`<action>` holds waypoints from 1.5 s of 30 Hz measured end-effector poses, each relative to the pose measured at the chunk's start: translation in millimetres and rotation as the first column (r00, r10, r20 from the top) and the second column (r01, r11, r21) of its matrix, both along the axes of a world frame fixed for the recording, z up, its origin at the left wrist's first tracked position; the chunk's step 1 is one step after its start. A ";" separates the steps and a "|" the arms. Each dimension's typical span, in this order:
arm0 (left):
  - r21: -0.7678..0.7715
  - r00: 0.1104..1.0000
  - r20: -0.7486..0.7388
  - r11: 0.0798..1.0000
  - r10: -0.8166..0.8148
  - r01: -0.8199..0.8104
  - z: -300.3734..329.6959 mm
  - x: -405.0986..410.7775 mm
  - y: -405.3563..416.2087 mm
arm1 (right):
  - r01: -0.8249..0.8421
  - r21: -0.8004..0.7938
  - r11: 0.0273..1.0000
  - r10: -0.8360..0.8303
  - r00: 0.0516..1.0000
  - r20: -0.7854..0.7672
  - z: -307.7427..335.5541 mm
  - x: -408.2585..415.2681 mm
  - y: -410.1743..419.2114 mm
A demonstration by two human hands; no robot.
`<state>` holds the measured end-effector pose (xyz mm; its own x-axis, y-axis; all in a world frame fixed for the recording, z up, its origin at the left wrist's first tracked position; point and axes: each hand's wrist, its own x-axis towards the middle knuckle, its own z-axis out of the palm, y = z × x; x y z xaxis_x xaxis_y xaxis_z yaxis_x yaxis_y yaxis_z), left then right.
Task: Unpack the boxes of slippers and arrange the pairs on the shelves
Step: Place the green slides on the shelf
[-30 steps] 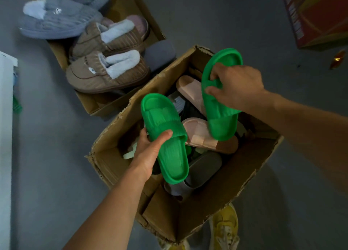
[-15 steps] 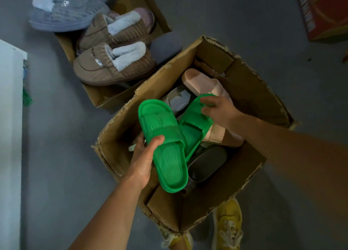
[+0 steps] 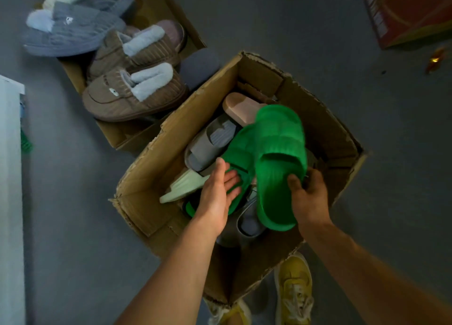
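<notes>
Since the earlier frame the two green slippers are coming together over the near box (image 3: 156, 178): the right hand (image 3: 309, 197) is gripping the right green slipper (image 3: 278, 158) by its heel, fingers curled round it, while the left hand (image 3: 217, 195) is lying nearly flat, fingers straight, against the left green slipper (image 3: 238, 158). The pair is judged matched and ready for shelving. The box's torn walls are crowding both wrists, with bare floor (image 3: 73, 202) lying open to the left.

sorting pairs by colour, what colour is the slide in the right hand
Bright green. The slide held by the right hand shows best in the head view, above the cardboard box.
</notes>
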<state>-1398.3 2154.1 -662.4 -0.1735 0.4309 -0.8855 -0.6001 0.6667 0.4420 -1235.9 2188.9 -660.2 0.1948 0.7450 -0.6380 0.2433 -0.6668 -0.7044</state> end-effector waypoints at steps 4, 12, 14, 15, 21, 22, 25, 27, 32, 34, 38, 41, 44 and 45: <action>-0.160 0.995 0.000 0.982 0.104 -0.103 -21.6 10.6 19.8 | 0.208 -0.133 0.969 -0.197 0.977 0.085 -16.4 8.7 3.7; -0.269 0.972 -0.222 0.963 -0.077 0.015 -40.2 28.7 50.6 | 0.077 -0.284 0.956 -0.073 0.997 0.026 -19.4 12.4 -6.0; -0.232 0.974 -0.227 0.972 -0.028 -0.026 -34.6 29.0 47.8 | 0.088 -0.272 0.958 -0.084 0.996 0.028 -15.0 12.5 -10.3; -0.211 0.974 -0.228 0.976 -0.003 -0.046 -30.5 27.8 44.1 | 0.100 -0.261 0.960 -0.098 0.995 0.019 -11.1 12.5 -11.7; -0.050 0.970 -0.107 0.973 0.218 -0.224 39.3 20.3 22.5 | 0.124 -0.197 0.972 -0.152 0.980 -0.131 28.9 6.1 -7.3; -0.023 0.971 -0.076 0.974 0.225 -0.227 51.4 18.2 19.2 | 0.113 -0.190 0.975 -0.145 0.975 -0.168 38.6 2.9 -4.3; 0.005 0.964 -0.003 0.964 0.268 -0.268 95.1 12.6 11.8 | 0.041 -0.144 0.989 -0.076 0.966 -0.246 79.1 -8.7 6.9; 0.019 0.949 0.037 0.949 0.313 -0.314 130.0 8.4 9.1 | -0.010 -0.119 0.993 -0.023 0.961 -0.277 110.5 -15.9 13.6; 0.052 0.920 0.045 0.919 0.389 -0.391 226.5 -8.0 0.3 | -0.165 -0.028 0.986 0.151 0.947 -0.282 204.7 -23.5 28.5; 0.065 0.914 0.039 0.911 0.404 -0.406 265.2 -15.6 -5.1 | -0.223 0.008 0.975 0.215 0.932 -0.291 242.1 -26.7 29.9; 0.103 0.921 0.019 0.915 0.390 -0.390 343.0 -30.7 -13.5 | -0.339 0.079 0.938 0.345 0.878 -0.332 311.6 -36.0 26.0; 0.170 0.917 0.038 0.901 0.398 -0.398 396.6 -38.8 -25.3 | -0.410 0.164 0.897 0.441 0.829 -0.345 361.9 -44.7 23.4; 0.272 0.884 0.134 0.842 0.447 -0.467 443.5 -42.7 -37.4 | -0.482 0.292 0.826 0.560 0.759 -0.332 407.6 -55.5 18.2; 0.312 0.862 0.182 0.803 0.474 -0.507 459.2 -42.4 -41.4 | -0.515 0.336 0.789 0.609 0.733 -0.305 421.7 -58.9 15.1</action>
<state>-1440.7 2112.7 -203.2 -0.3701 0.5838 -0.7226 -0.8544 0.0915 0.5115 -1294.8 2203.9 -238.5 -0.5249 0.7628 -0.3776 0.2082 -0.3150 -0.9260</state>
